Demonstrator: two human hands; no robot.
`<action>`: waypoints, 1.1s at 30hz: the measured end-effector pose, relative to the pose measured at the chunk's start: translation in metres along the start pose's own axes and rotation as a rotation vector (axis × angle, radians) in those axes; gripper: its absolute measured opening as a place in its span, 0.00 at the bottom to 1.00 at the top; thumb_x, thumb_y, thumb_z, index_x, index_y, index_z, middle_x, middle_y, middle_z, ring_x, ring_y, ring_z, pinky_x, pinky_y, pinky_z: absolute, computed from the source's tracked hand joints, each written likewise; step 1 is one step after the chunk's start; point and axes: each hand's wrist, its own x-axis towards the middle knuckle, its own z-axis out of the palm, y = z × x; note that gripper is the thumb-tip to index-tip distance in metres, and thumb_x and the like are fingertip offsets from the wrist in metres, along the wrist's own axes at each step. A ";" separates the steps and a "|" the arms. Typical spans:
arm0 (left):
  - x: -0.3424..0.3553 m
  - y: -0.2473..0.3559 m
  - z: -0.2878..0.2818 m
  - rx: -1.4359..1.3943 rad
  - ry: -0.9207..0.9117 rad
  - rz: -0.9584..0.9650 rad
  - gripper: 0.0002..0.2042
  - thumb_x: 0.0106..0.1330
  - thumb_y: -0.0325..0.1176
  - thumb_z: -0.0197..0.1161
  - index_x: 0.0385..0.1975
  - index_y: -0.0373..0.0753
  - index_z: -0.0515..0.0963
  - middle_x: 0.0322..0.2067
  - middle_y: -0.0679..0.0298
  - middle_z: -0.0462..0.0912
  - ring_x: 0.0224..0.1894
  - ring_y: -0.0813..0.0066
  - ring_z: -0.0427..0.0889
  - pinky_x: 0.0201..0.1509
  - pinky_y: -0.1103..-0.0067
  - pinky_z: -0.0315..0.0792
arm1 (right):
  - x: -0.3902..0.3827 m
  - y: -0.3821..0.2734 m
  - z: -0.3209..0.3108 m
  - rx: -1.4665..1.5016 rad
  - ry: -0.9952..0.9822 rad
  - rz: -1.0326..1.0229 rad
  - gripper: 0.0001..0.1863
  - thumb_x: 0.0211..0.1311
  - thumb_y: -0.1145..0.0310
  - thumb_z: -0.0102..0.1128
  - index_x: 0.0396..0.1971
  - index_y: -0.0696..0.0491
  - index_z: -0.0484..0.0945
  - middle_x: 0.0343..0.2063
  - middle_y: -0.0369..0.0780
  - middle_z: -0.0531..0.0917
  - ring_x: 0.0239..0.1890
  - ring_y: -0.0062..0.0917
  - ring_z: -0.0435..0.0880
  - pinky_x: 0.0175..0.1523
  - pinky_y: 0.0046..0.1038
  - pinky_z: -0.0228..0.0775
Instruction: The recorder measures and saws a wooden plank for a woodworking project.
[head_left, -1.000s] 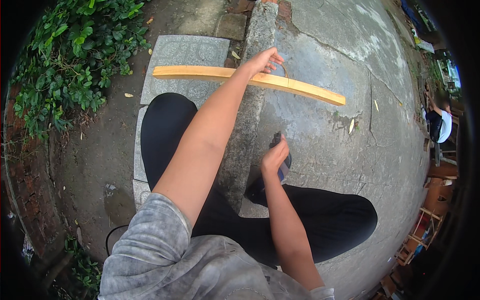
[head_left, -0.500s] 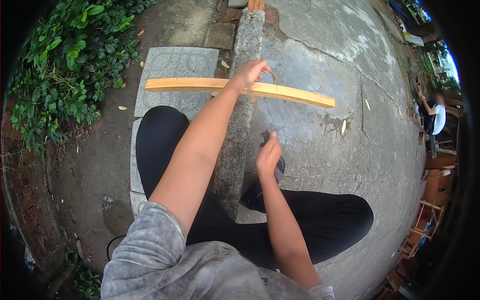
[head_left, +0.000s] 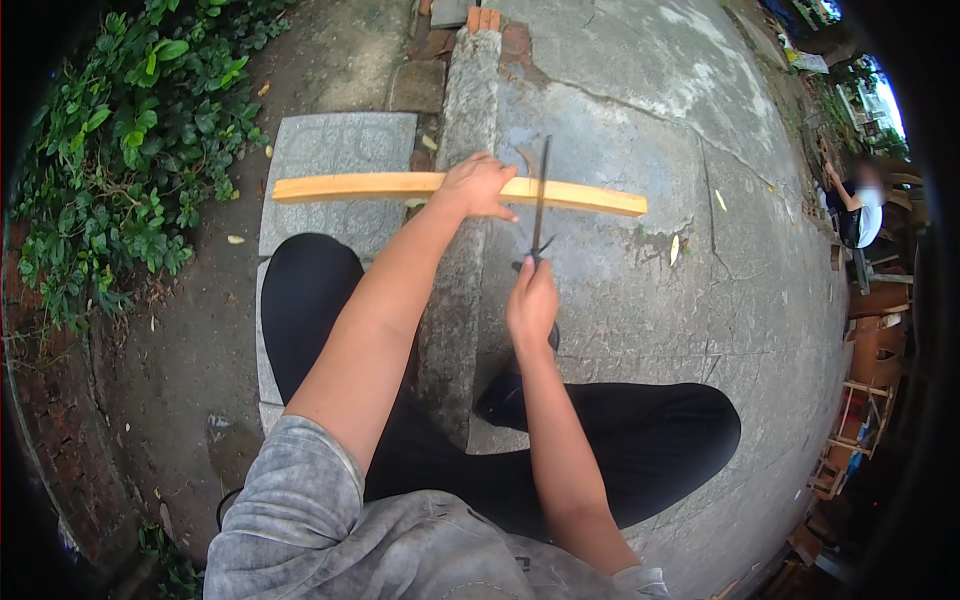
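Observation:
A long, pale wooden strip [head_left: 585,197] lies crosswise before me, over a paving slab and a raised concrete curb. My left hand [head_left: 474,187] is laid over the strip near its middle, fingers across the top and thumb apart on the near side, holding it down. My right hand [head_left: 533,305] is closed round the handle of what looks like a hacksaw [head_left: 542,190], seen edge-on. Its dark narrow blade points away from me and crosses over the strip, right of my left hand; whether it touches the wood I cannot tell. A thin brown curl [head_left: 526,160] shows just beyond the strip.
My bent knees flank the curb [head_left: 455,330]. Leafy bushes [head_left: 130,150] grow at the left, and a textured paving slab [head_left: 345,140] lies under the strip's left part. Cracked concrete [head_left: 640,310] spreads to the right. Another person [head_left: 862,205] sits far right near wooden furniture.
My right hand has raised the hacksaw, so its blade now crosses the strip. My left hand has flattened onto the wood, its thumb on the near side. The view has shifted slightly.

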 end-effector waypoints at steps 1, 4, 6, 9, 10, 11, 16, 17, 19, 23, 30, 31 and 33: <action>-0.001 -0.002 0.000 0.005 0.003 -0.030 0.35 0.49 0.57 0.77 0.54 0.42 0.76 0.51 0.50 0.81 0.61 0.46 0.76 0.67 0.58 0.70 | -0.005 -0.005 -0.001 -0.041 -0.013 -0.026 0.20 0.79 0.55 0.46 0.39 0.60 0.72 0.31 0.59 0.83 0.35 0.60 0.82 0.42 0.56 0.70; -0.014 0.005 -0.005 -0.042 -0.078 -0.181 0.28 0.54 0.51 0.75 0.51 0.45 0.77 0.51 0.48 0.81 0.60 0.47 0.78 0.62 0.57 0.74 | -0.008 -0.029 -0.009 -0.187 -0.137 0.022 0.19 0.78 0.56 0.46 0.39 0.59 0.72 0.31 0.58 0.84 0.34 0.60 0.84 0.42 0.57 0.74; -0.017 0.002 0.003 -0.044 -0.066 -0.176 0.26 0.55 0.49 0.75 0.50 0.43 0.78 0.52 0.51 0.83 0.60 0.48 0.78 0.64 0.59 0.74 | -0.010 -0.038 -0.016 -0.217 -0.215 0.001 0.17 0.78 0.58 0.45 0.45 0.59 0.71 0.32 0.59 0.85 0.34 0.60 0.85 0.43 0.57 0.76; -0.015 0.007 0.002 0.006 -0.052 -0.126 0.26 0.56 0.48 0.74 0.50 0.42 0.78 0.54 0.54 0.83 0.63 0.48 0.77 0.68 0.60 0.72 | -0.011 -0.067 -0.050 -0.205 -0.226 -0.031 0.19 0.75 0.62 0.46 0.55 0.62 0.67 0.32 0.60 0.85 0.35 0.60 0.86 0.44 0.56 0.77; -0.017 0.008 -0.002 -0.007 -0.068 -0.127 0.25 0.56 0.48 0.74 0.50 0.42 0.79 0.54 0.54 0.83 0.64 0.48 0.76 0.69 0.61 0.71 | -0.013 -0.077 -0.060 -0.246 -0.291 -0.033 0.21 0.73 0.65 0.47 0.59 0.63 0.65 0.32 0.60 0.86 0.36 0.59 0.87 0.45 0.55 0.77; -0.016 0.009 -0.004 -0.020 -0.088 -0.129 0.25 0.56 0.48 0.74 0.50 0.42 0.79 0.55 0.55 0.83 0.64 0.48 0.75 0.71 0.62 0.70 | -0.013 -0.083 -0.065 -0.287 -0.359 -0.033 0.24 0.71 0.68 0.48 0.63 0.64 0.63 0.33 0.59 0.86 0.36 0.57 0.87 0.46 0.54 0.78; -0.016 0.015 -0.013 -0.012 -0.032 -0.103 0.24 0.57 0.46 0.73 0.49 0.40 0.79 0.52 0.54 0.84 0.62 0.51 0.78 0.73 0.64 0.68 | 0.001 -0.077 -0.067 -0.417 -0.383 -0.045 0.28 0.69 0.71 0.49 0.67 0.63 0.61 0.37 0.57 0.86 0.39 0.53 0.89 0.47 0.49 0.80; -0.013 0.010 -0.011 -0.016 -0.014 -0.097 0.24 0.57 0.45 0.73 0.49 0.40 0.79 0.52 0.54 0.85 0.61 0.53 0.79 0.73 0.65 0.68 | 0.006 -0.071 -0.061 -0.417 -0.360 -0.056 0.28 0.69 0.71 0.49 0.67 0.63 0.61 0.38 0.56 0.86 0.40 0.52 0.89 0.48 0.48 0.81; -0.010 0.006 -0.005 -0.009 0.001 -0.081 0.23 0.56 0.45 0.73 0.48 0.40 0.79 0.51 0.54 0.85 0.60 0.53 0.79 0.73 0.65 0.68 | 0.008 -0.065 -0.058 -0.401 -0.289 -0.083 0.23 0.68 0.72 0.50 0.61 0.61 0.63 0.35 0.56 0.86 0.38 0.52 0.89 0.45 0.50 0.81; -0.007 0.012 -0.011 -0.008 -0.023 -0.086 0.21 0.56 0.45 0.73 0.45 0.39 0.79 0.50 0.53 0.85 0.58 0.53 0.80 0.73 0.64 0.68 | 0.005 -0.084 -0.076 -0.433 -0.295 -0.086 0.26 0.65 0.74 0.52 0.63 0.60 0.65 0.34 0.55 0.87 0.37 0.52 0.89 0.43 0.50 0.81; -0.011 0.013 -0.007 0.022 0.019 -0.078 0.22 0.56 0.45 0.72 0.45 0.39 0.78 0.48 0.54 0.86 0.55 0.55 0.82 0.74 0.67 0.67 | 0.010 -0.092 -0.086 -0.508 -0.408 -0.094 0.39 0.66 0.74 0.52 0.78 0.54 0.53 0.36 0.53 0.88 0.38 0.48 0.90 0.46 0.45 0.84; -0.011 0.012 -0.005 0.021 0.025 -0.070 0.22 0.56 0.45 0.72 0.45 0.39 0.78 0.48 0.54 0.86 0.56 0.55 0.82 0.74 0.66 0.67 | 0.008 -0.093 -0.087 -0.480 -0.389 -0.088 0.39 0.65 0.74 0.53 0.77 0.54 0.56 0.35 0.53 0.88 0.38 0.49 0.90 0.46 0.47 0.83; -0.010 0.014 -0.002 0.018 0.029 -0.056 0.22 0.55 0.46 0.72 0.45 0.39 0.78 0.47 0.53 0.86 0.56 0.55 0.82 0.74 0.66 0.67 | 0.004 -0.091 -0.086 -0.453 -0.367 -0.078 0.38 0.64 0.73 0.53 0.76 0.54 0.58 0.35 0.53 0.88 0.38 0.50 0.90 0.47 0.49 0.82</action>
